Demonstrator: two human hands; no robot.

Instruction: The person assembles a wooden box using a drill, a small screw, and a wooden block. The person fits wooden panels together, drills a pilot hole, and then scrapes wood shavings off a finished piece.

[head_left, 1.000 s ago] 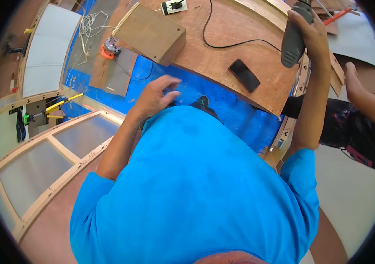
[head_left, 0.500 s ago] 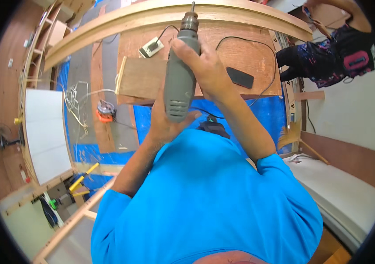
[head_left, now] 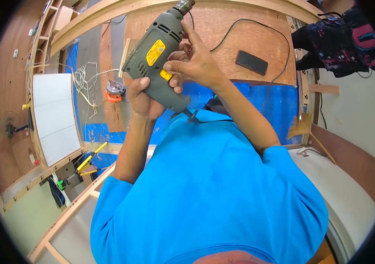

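The left hand [head_left: 142, 97] grips the drill's [head_left: 159, 57] handle, steadying it above the plywood board [head_left: 222, 35]; the right hand's [head_left: 196, 66] fingers curl loosely against its side.

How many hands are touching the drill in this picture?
2. The left hand wraps the handle of the drill from below. The right hand rests on the body beside the yellow trigger. No other hand shows near it.
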